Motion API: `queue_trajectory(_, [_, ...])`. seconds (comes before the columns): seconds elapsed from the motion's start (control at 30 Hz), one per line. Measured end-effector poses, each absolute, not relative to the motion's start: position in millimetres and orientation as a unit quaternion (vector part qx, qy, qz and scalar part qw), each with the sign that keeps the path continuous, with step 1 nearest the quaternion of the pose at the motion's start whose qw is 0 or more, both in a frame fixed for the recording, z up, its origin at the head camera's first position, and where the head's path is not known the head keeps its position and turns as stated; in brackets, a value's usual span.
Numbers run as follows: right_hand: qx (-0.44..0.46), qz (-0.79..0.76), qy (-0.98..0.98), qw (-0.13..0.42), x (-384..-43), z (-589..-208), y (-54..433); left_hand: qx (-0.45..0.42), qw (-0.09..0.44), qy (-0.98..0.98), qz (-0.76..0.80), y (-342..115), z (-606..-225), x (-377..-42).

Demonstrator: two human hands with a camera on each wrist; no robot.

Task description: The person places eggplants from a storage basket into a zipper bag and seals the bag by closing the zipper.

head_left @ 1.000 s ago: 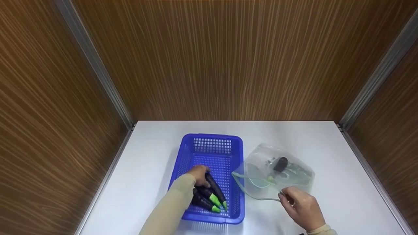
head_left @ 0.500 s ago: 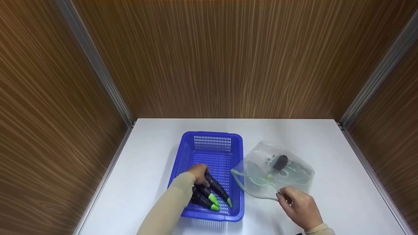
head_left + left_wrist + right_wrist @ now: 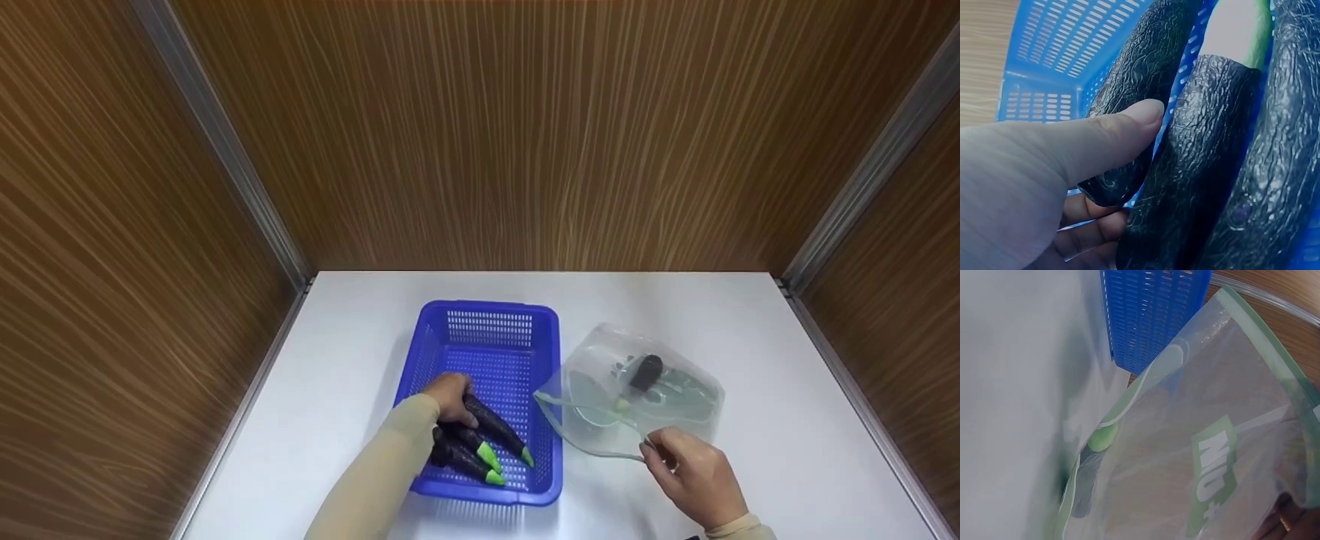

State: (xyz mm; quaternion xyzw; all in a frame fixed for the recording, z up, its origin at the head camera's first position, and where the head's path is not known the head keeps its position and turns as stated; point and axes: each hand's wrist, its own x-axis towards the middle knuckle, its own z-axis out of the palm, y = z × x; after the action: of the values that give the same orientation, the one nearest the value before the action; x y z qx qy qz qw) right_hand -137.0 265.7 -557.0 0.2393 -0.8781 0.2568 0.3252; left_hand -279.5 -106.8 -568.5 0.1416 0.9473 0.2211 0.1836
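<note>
My left hand [image 3: 450,399] reaches into a blue plastic basket [image 3: 556,420] and grips the blunt end of a dark eggplant [image 3: 495,426]. In the left wrist view the thumb [image 3: 1112,138] lies across that eggplant [image 3: 1148,62], with fingers curled beneath its end. Two more eggplants [image 3: 1207,124] with green tips lie beside it in the basket. On the right, my right hand [image 3: 697,476] pinches the rim of a clear zip bag [image 3: 600,442], whose mouth gapes towards the basket. Inside the bag is one eggplant [image 3: 646,373], its green tip [image 3: 1103,437] visible through the plastic.
The basket and bag stand side by side on a white table [image 3: 352,337]. Wood-grain panels [image 3: 525,135] rise at the back and both sides, with metal strips [image 3: 225,150] at the corners.
The gripped eggplant's green tip has swung right, away from the other two. My left hand has shifted slightly left. The right hand keeps its hold on the bag rim.
</note>
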Motion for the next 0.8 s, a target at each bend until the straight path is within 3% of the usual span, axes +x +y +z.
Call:
queue_trajectory(0.33, [0.233,0.265,-0.880,0.317,-137.3,-558.1,266.8,0.179,0.145,0.936,0.267,-109.2,-559.2,-277.6])
queue_trajectory(0.8, [0.257,0.263,-0.856,0.364,-143.2,-561.0,267.3,0.192,0.096,0.934,0.285,-109.6,-552.4,-276.0])
